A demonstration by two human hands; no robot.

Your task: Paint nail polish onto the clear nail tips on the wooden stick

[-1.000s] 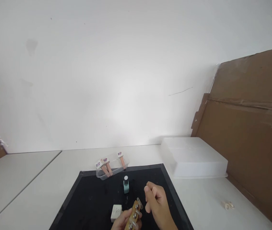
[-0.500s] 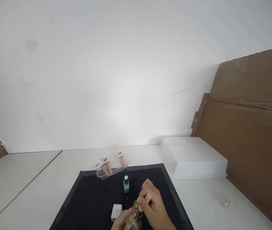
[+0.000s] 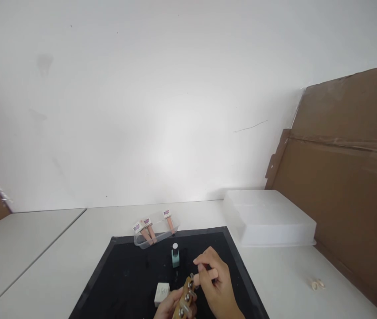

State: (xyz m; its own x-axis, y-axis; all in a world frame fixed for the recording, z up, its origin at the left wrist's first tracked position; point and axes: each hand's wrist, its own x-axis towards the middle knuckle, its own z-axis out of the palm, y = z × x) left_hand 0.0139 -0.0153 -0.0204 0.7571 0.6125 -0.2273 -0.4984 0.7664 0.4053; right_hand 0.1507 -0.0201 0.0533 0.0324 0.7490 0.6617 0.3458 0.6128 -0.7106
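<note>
My left hand is closed around a yellow-brown wooden strip at the bottom of the view. Shiny round metal pieces and loops run along the strip. In my right hand is a short pink stick, pinched between thumb and fingers. The stick's left end is close to the strip's upper end; I cannot tell whether it touches. A small white block with faint print lies just left of my left hand. Beyond my hands stands a teal nail polish bottle with a white-topped dark cap.
A black mat lies on the white table. At its back edge, a clear tray holds several pink sticks with white labels. A translucent white bin and small cream rings are at right, beside cardboard.
My right hand has moved slightly right and its index finger has lifted. More of the pink stick shows, now lying more level. My left hand and the wooden strip have hardly moved.
</note>
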